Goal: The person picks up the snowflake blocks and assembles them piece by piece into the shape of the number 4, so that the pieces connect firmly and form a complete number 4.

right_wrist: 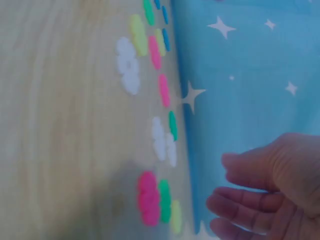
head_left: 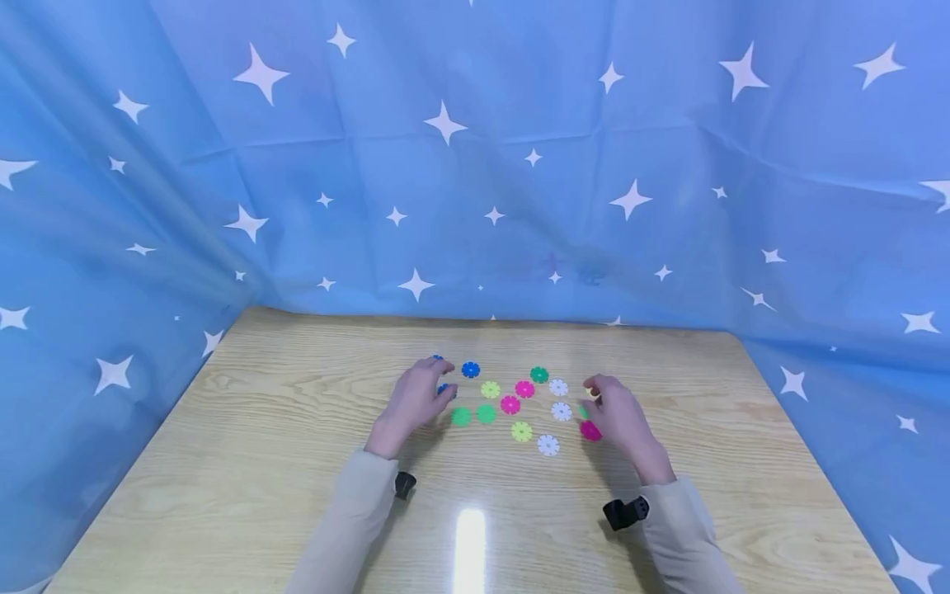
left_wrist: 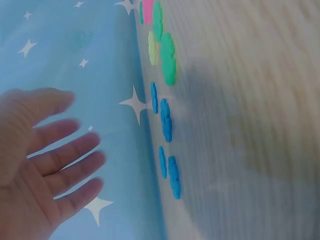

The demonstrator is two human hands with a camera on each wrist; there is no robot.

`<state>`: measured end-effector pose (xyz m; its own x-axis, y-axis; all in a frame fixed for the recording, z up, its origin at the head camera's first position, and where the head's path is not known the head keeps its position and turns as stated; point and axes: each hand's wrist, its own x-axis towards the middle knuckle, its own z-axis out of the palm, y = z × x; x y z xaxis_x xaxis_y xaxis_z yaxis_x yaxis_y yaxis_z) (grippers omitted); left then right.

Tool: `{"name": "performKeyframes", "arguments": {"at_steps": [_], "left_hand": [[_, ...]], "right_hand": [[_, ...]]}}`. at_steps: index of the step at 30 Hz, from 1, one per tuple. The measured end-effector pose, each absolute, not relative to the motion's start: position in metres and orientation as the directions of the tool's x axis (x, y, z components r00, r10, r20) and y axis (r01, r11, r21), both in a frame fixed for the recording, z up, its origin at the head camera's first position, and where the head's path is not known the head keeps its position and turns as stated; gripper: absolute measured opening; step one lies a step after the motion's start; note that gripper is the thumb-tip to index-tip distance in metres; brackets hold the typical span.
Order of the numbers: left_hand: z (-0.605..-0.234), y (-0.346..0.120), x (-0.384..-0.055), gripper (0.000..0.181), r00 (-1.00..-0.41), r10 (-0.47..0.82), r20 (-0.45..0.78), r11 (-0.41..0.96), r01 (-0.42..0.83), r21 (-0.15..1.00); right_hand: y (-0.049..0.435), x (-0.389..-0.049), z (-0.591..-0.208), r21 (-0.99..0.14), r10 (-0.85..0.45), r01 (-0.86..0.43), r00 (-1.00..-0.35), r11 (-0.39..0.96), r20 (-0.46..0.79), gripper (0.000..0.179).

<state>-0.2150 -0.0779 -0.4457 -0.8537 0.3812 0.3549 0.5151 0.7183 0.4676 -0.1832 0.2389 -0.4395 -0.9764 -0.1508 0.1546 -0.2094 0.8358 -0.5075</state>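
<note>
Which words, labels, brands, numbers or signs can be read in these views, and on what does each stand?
None can be read.
Blue curtain: white stars; faint marks low down are too blurred to make out.
Black wrist gadgets: any lettering is too small to read.
Coloured discs: no lettering visible.

The left hand (head_left: 416, 398) partly hides a notched blue plastic disc (head_left: 438, 357) just beyond it, and the right hand (head_left: 622, 415) a notched green plastic disc (head_left: 583, 411) beneath it.

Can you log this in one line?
left hand: holds nothing, near blue notched discs | right hand: holds nothing, near pink notched disc
</note>
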Motion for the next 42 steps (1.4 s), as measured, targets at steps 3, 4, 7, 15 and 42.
{"name": "performKeyframes", "arguments": {"at_steps": [3, 4, 7, 15, 42], "left_hand": [[-0.447, -0.077, -0.213, 0.018, -0.871, 0.4, 0.285, 0.685, 0.491, 0.538], [-0.448, -0.077, -0.213, 0.016, -0.875, 0.409, 0.26, 0.678, 0.482, 0.555], [-0.45, -0.075, -0.212, 0.015, -0.874, 0.437, 0.214, 0.657, 0.472, 0.588], [-0.453, -0.07, -0.214, 0.03, -0.875, 0.475, 0.095, 0.679, 0.433, 0.593], [-0.456, -0.053, -0.221, 0.018, -0.92, 0.38, -0.098, 0.815, 0.283, 0.505]], "right_hand": [[0.244, -0.18, -0.445, -0.513, -0.136, -0.184, -0.982, 0.838, 0.131, 0.02], [0.245, -0.178, -0.446, -0.511, -0.129, -0.173, -0.984, 0.842, 0.12, 0.019], [0.248, -0.175, -0.448, -0.509, -0.114, -0.135, -0.991, 0.85, 0.072, 0.02], [0.254, -0.171, -0.457, -0.521, -0.095, -0.066, -0.995, 0.851, -0.03, 0.023], [0.251, -0.177, -0.45, -0.515, -0.056, 0.054, -0.979, 0.856, -0.195, 0.016]]}}
